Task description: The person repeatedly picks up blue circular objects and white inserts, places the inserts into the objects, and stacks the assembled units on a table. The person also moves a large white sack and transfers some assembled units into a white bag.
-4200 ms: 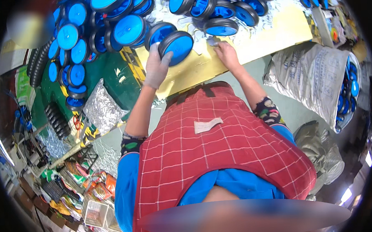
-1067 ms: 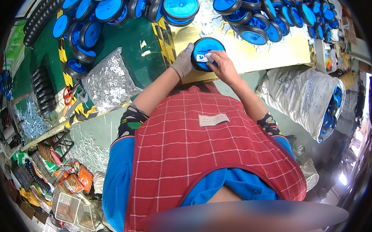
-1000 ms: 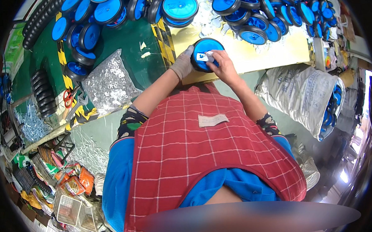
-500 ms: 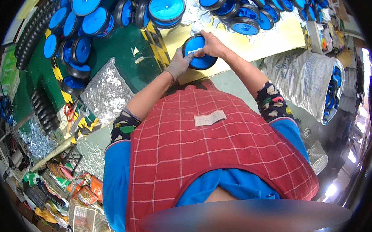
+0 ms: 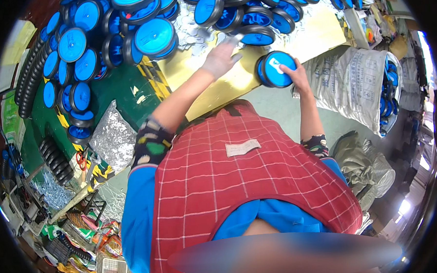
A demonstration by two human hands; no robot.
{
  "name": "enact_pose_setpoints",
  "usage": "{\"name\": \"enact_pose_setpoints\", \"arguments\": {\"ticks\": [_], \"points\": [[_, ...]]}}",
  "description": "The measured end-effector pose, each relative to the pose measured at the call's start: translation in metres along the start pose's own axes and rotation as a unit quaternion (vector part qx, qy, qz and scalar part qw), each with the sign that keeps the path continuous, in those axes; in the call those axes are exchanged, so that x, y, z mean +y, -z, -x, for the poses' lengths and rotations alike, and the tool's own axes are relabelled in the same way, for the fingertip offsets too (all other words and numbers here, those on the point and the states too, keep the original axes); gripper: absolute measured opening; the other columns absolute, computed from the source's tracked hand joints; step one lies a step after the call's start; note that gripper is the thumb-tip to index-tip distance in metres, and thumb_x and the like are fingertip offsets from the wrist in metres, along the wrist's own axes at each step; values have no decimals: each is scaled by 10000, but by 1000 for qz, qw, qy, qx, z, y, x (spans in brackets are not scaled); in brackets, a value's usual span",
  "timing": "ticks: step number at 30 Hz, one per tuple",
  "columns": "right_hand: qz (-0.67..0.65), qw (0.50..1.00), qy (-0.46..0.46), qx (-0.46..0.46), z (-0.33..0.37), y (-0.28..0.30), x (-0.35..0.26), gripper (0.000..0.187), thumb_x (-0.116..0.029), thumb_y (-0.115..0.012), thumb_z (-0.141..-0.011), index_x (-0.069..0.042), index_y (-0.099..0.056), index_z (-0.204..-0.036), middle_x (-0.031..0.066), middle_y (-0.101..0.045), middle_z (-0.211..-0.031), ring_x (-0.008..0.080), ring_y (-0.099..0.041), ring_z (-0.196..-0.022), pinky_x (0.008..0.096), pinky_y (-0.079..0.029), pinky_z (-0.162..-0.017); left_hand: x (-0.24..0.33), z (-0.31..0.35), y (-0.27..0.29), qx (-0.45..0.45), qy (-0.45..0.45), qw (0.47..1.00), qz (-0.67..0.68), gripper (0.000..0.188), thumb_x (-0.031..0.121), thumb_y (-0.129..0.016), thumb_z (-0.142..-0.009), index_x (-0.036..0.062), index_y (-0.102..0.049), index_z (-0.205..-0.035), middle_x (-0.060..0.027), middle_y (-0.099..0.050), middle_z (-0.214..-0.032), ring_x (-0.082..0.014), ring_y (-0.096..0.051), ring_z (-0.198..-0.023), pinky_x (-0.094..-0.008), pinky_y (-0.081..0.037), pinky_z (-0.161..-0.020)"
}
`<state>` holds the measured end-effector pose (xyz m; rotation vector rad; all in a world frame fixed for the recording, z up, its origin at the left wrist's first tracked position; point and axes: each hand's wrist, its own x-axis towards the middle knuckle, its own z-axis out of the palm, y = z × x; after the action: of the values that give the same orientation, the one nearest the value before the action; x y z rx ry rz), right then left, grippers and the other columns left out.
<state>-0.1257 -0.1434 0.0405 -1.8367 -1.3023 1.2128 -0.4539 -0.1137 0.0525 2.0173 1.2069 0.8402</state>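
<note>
My right hand [image 5: 299, 78] grips a blue wheel [image 5: 285, 74] with a black tyre at the right end of the yellow board, its thumb on the face beside a white sticker [image 5: 274, 64]. The wheel is tilted and shows a second blue edge on its left. My left hand [image 5: 221, 58], in a pale glove, reaches out over the board with fingers apart and nothing visible in them. Its fingertips are slightly blurred, close to a blue wheel [image 5: 257, 35] at the pile's near edge. Scattered white stickers [image 5: 189, 34] lie beyond that hand.
Blue wheels [image 5: 155, 37] are heaped along the far side of the bench. On the green top [image 5: 123, 87] lie a clear bag of small shiny parts [image 5: 112, 136] and red-handled scissors [image 5: 81, 161]. A white woven sack [image 5: 345, 77] holding wheels stands at the right.
My left hand has let go of the wheel and moved up toward the pile. My right hand has carried the wheel to the right. The view has shifted.
</note>
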Motion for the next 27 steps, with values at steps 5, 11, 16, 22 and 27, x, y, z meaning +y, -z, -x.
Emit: {"name": "enact_pose_setpoints", "arguments": {"ticks": [5,11,16,22,27], "points": [[-31,994,26,100,-42,38,13,613,-318,-834,-747,35,-578,-1178,159,-667,-1041,192,-648,-887,300,-537,-776,14,-119,-49,-110,21,972,-207,450,114,-629,-861,55,-498,-1288,-216,-605,-1180,-370,-580,-1141,-432,-460,-992],[64,980,94,161,-85,40,10,584,-347,-830,-751,54,-589,-1101,204,-656,-1013,285,-645,-888,371,-515,-801,30,-115,-36,-109,-58,969,-212,395,104,-665,-831,55,-542,-1203,-215,-616,-1153,-383,-591,-1106,-442,-479,-943],[309,809,399,301,-48,-8,-41,238,-69,-699,-821,-43,-647,-1052,139,-630,-1094,319,-559,-1042,414,-454,-881,60,-16,39,0,-38,997,-71,416,124,-695,-817,44,-517,-1185,-208,-613,-1128,-384,-603,-1044,-421,-493,-880],[212,941,263,11,-69,-112,-15,185,-131,-683,-844,-6,-619,-965,196,-627,-980,376,-621,-909,455,-498,-761,37,131,52,136,303,899,286,414,217,-640,-936,0,-474,-1248,-126,-607,-1125,-179,-570,-1019,-321,-471,-900],[293,922,244,66,-106,-157,-12,393,-268,-728,-785,23,-615,-1024,233,-677,-920,417,-650,-847,472,-513,-797,-7,185,9,215,404,763,455,444,340,-587,-964,16,-511,-1259,-97,-609,-1136,-156,-584,-1012,-304,-508,-867]]}}
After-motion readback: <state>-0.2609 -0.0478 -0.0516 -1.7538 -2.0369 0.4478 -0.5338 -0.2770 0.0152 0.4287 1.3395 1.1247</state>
